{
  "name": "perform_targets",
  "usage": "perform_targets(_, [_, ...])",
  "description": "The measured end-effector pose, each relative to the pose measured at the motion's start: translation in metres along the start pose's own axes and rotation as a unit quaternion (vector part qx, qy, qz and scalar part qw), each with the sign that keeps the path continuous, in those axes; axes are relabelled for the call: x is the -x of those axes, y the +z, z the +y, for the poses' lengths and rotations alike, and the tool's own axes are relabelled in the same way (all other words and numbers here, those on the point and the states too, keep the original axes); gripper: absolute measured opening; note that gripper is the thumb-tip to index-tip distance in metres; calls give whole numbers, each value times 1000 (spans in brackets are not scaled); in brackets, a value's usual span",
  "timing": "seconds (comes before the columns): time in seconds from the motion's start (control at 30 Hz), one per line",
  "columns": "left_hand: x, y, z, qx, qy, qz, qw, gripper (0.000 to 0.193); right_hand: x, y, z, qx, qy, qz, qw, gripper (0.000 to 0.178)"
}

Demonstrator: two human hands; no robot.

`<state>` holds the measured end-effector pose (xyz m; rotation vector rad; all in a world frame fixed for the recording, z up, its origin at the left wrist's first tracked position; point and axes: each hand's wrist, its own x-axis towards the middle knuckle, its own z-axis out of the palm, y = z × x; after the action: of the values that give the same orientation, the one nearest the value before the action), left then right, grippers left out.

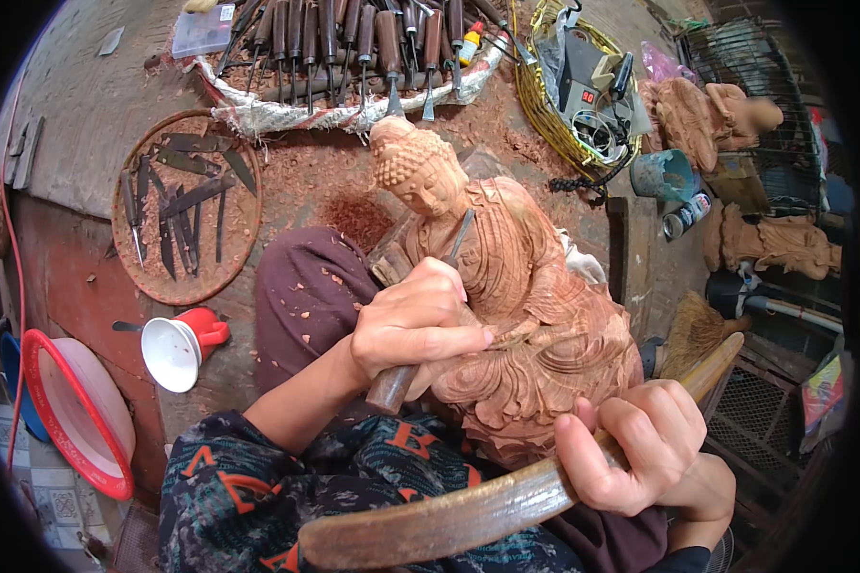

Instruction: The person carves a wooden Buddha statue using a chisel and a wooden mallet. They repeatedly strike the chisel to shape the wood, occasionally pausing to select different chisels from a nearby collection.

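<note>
A carved wooden Buddha statue (516,253) leans across my lap, its head away from me and its folded robe nearest. My left hand (416,320) is closed around a carving chisel (389,389). The wooden handle end shows below my fist, and the dark blade rises above it in front of the statue's chest. Whether the blade tip touches the wood I cannot tell. My right hand (640,444) grips one end of a curved wooden mallet (440,516), which extends leftward across my body, apart from the chisel.
Many chisels (354,48) lie in a tray at the back. A round tray (248,250) of blades, a red-and-white cup (174,351) and a red-rimmed basin (76,411) stand left. Right are a yellow wire basket (573,158) holding a device, a can (688,216) and other carved figures (693,119).
</note>
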<state>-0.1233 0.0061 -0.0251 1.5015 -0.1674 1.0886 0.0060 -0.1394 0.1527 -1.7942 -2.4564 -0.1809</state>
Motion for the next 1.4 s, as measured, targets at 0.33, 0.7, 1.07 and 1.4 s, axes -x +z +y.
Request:
perform_targets(0.33, [11, 0, -12, -8, 36, -27, 999, 16, -6, 2, -1, 33, -35, -14, 999, 22])
perform_targets(0.7, [10, -28, -6, -115, -17, -149, 982, 21, -13, 1, -11, 143, 17, -119, 982, 26])
perform_targets(1.07, [-31, 13, 8, -106, 158, -115, 975, 24, 19, -3, 10, 67, -4, -31, 997, 40])
perform_targets(1.4, [-28, 29, -11, -57, 150, -24, 987, 32, 37, -4, 16, -14, 111, -50, 993, 44])
